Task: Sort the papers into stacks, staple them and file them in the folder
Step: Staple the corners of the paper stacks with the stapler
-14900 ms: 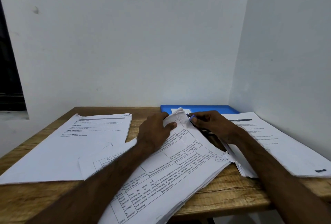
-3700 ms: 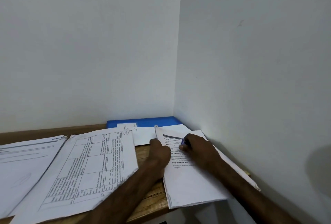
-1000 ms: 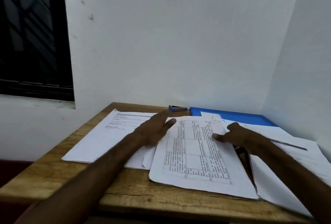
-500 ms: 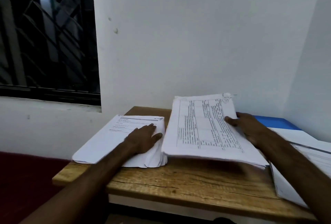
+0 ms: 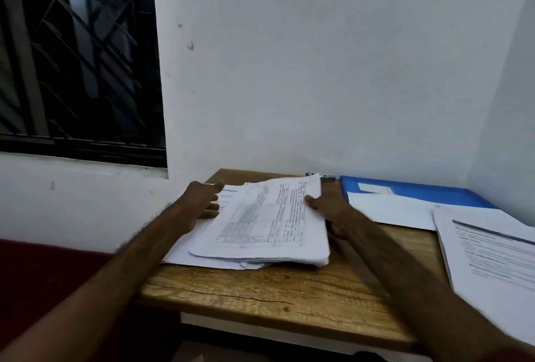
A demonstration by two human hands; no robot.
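Observation:
A stack of papers printed with a table [image 5: 269, 217] lies on top of a second white stack [image 5: 185, 254] at the left end of the wooden table [image 5: 260, 289]. My right hand [image 5: 330, 208] grips the printed stack's right edge, thumb on top. My left hand [image 5: 199, 202] rests with straight fingers on the lower stack at the printed stack's left edge. A blue folder [image 5: 419, 189] lies at the back right with a white sheet [image 5: 390, 209] partly over it. A small stapler [image 5: 322, 178] shows behind the stack's far corner.
Another stack of printed papers [image 5: 492, 257] lies at the right, overhanging the table's front edge. White walls close the back and the right side. A dark barred window [image 5: 78, 57] is at the left, and the table's left edge drops to a dark red floor.
My right hand has swung the printed stack left and laid it down on the left stack. My left hand slid off that stack's top to its left side.

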